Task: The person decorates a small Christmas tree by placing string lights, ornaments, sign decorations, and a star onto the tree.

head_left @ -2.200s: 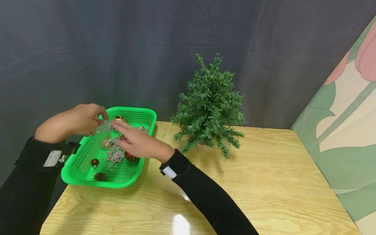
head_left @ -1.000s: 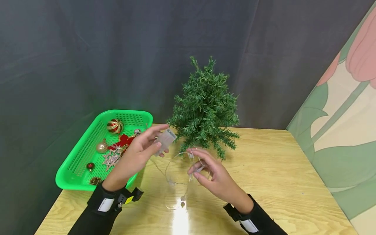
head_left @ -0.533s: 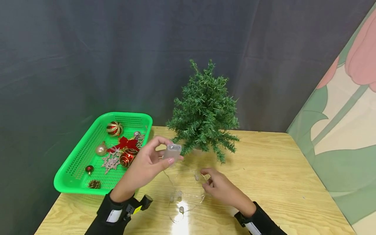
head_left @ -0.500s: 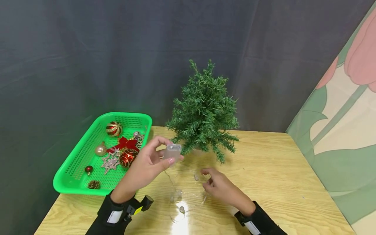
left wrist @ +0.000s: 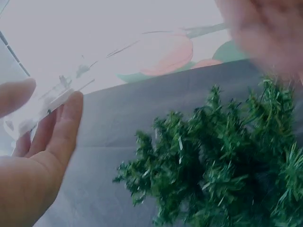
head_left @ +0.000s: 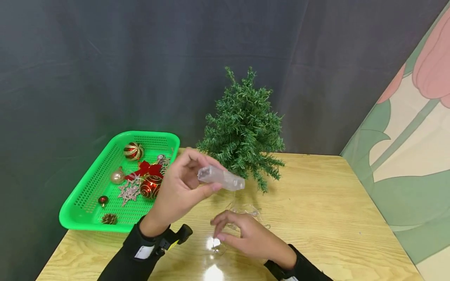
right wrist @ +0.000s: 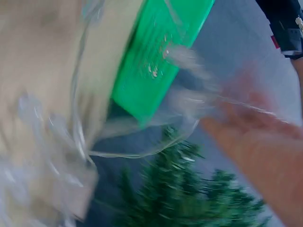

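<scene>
Behind the fingers of the left hand [head_left: 181, 187] and right hand [head_left: 251, 236], I see a dark grey curtain [head_left: 158, 70] across the back. A pale wooden table [head_left: 323, 218] spreads beneath the fingers; well to their right is a floral cloth [head_left: 411, 148] with pink tulips. Just past the left fingertips stands a small artificial Christmas tree [head_left: 246, 125], upright. To the left of those fingers sits a green plastic basket [head_left: 68, 222], its near right corner close to the wrist.

The left grip reads clearly to me: thumb on the near side, fingers curled behind, pinching a clear plastic case [head_left: 225, 179] between them. The case slopes down toward its right end, in front of the lowest branches; I cannot tell whether it touches them. Below it, the right thumb and index finger curve toward each other, a little gap showing at the tips. A strand of the string lights [head_left: 254, 213] runs by those tips, but I cannot tell whether they pinch it, as my right wrist view is badly blurred. The other loops and clear bulbs lie just behind the right fingers.

Left of the left fingers, the basket holds a red bow [head_left: 149, 169], a red swirl-patterned bauble [head_left: 151, 187], a glittery snowflake [head_left: 129, 191], a red-and-gold striped bauble [head_left: 133, 151], a pine cone [head_left: 109, 219], a pale gold bauble [head_left: 117, 176] and a tiny dark red bauble [head_left: 103, 200].
</scene>
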`<state>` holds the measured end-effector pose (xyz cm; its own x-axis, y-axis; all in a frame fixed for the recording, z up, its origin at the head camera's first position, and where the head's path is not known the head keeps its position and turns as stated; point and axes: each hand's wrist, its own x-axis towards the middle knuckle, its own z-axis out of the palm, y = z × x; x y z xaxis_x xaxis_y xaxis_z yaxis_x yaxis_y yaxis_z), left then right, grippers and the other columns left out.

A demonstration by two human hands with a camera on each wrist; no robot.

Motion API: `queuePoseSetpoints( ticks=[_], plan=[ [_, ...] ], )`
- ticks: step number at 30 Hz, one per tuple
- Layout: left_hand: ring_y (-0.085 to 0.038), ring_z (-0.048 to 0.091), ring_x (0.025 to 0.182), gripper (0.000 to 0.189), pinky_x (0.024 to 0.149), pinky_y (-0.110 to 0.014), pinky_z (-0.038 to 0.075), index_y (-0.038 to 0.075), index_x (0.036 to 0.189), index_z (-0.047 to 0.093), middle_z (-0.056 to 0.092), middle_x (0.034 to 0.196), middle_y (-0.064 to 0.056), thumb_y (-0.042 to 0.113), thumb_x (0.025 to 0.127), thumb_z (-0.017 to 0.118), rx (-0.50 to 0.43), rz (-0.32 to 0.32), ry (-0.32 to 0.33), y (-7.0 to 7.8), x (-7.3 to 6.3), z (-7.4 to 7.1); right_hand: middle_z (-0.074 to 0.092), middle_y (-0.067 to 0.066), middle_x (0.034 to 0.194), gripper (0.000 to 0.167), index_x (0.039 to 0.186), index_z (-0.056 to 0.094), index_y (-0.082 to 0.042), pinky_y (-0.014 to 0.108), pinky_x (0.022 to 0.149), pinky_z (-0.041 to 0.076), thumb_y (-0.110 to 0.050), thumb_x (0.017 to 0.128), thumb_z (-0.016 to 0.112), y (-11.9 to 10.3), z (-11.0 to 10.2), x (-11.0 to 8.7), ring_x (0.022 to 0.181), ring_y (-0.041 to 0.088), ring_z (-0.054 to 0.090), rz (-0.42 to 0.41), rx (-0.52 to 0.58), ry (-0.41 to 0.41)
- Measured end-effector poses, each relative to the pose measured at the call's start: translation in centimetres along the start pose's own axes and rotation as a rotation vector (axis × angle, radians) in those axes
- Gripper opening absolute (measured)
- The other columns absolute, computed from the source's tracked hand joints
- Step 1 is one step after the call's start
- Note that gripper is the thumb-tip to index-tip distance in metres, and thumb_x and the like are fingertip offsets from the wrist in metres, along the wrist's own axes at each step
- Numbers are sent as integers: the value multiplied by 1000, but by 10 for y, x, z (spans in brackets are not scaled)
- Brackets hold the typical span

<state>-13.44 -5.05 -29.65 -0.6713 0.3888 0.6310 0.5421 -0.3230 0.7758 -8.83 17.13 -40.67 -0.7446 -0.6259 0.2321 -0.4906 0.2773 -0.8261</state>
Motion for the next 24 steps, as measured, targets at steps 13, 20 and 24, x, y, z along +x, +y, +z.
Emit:
queuePoseSetpoints(
  ticks=[13,20,24],
  plan=[
    [-12,57,94,32,76,-23,56,2,119,72,60,111,-6,-7,89,76,519,-148,110,-34,-31,-49,64,7,76,22,103,61,-14,29,55,52,3,107,48,-8,-112,-46,65,13,64,24,51,-54],
    [-17,60,91,29,78,-39,55,9,107,62,61,103,-5,2,87,82,913,-167,45,-64,-41,-50,48,11,67,19,108,61,-3,33,43,43,2,109,43,1,-148,-42,46,24,43,103,181,18],
    [-20,58,86,30,74,-38,52,7,104,58,60,96,-7,3,86,83,945,-186,102,-88,-45,-47,35,3,61,20,113,64,-2,37,42,28,-14,111,48,12,-151,-30,47,24,26,208,80,244]
  ],
)
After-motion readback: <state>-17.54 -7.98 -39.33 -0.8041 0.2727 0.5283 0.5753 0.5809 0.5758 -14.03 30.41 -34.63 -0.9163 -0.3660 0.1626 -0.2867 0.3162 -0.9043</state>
